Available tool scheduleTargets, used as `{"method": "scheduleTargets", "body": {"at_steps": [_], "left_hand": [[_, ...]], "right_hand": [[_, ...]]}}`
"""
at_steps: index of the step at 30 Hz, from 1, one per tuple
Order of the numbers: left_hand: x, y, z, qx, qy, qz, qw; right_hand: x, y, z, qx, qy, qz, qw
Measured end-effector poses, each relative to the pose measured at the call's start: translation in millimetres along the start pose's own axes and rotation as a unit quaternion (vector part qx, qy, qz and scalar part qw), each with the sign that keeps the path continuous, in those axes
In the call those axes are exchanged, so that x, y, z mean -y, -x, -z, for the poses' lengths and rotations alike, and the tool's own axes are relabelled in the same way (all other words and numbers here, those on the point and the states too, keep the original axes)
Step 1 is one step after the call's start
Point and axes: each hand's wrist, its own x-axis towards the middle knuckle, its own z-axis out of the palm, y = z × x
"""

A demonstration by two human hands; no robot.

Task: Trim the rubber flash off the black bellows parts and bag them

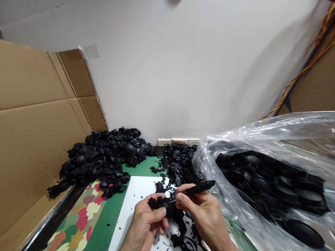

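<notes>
My left hand [149, 220] grips a small black ribbed rubber boot [158, 203] between thumb and fingers, with a ragged edge at its upper end. My right hand [202, 211] holds a black-handled knife [199, 188] like a pen, and its thin metal tip meets the right side of the boot. Both hands are close together above a white board [131, 205]. Black rubber scraps [187, 233] lie on the board, partly hidden by my hands.
At the back left is a heap of black ribbed boots [104, 153], beside a cardboard sheet [39, 94]. More scraps [180, 160] are piled at the back, near wall sockets [193, 142]. An open clear plastic bag [205, 153] of black parts stands at right. The tabletop [141, 167] is green.
</notes>
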Motion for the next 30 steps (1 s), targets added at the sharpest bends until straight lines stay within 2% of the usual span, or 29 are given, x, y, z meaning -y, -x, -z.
{"method": "scheduleTargets", "body": {"at_steps": [4, 6, 7, 9, 12, 14, 16, 19, 22, 24, 27, 29, 30], "left_hand": [[1, -1, 0.5, -0.005, -0.008, -0.005, 1.000], [2, -1, 1.1, -0.009, -0.019, -0.013, 1.000], [3, -1, 1.5, -0.010, -0.027, -0.020, 0.999], [4, -1, 2.4, -0.006, -0.040, -0.039, 0.998], [4, -1, 3.0, 0.016, -0.042, -0.053, 0.998], [3, -1, 2.3, 0.030, -0.039, -0.049, 0.998], [0, 0, 1.4, 0.037, -0.033, -0.046, 0.998], [-8, 3, 1.2, -0.012, -0.042, -0.055, 0.998], [-15, 8, 2.0, -0.076, -0.071, -0.068, 0.992], [-18, 9, 2.3, -0.062, -0.071, -0.063, 0.994], [-18, 7, 3.4, -0.024, -0.048, -0.053, 0.997], [-17, 5, 5.3, -0.011, -0.032, -0.053, 0.998], [-16, 4, 6.5, -0.007, -0.026, -0.054, 0.998]], "right_hand": [[-2, 1, 0, 0.039, 0.055, 0.040, 0.997], [-4, 1, 0, 0.060, 0.106, 0.099, 0.988], [-6, 1, -1, 0.067, 0.137, 0.150, 0.977], [-8, 1, -4, 0.088, 0.203, 0.278, 0.935], [-12, 1, -10, 0.092, 0.284, 0.445, 0.844], [-12, 1, -13, 0.067, 0.317, 0.487, 0.811], [-11, 2, -13, 0.041, 0.337, 0.498, 0.798], [-5, -1, -5, 0.021, 0.352, 0.505, 0.788], [-2, -9, 8, -0.025, 0.367, 0.481, 0.796], [-3, -15, 16, -0.037, 0.374, 0.434, 0.819], [-7, -22, 22, -0.014, 0.344, 0.288, 0.893], [-8, -23, 22, 0.005, 0.284, 0.167, 0.944], [-8, -22, 21, 0.013, 0.248, 0.123, 0.961]]}}
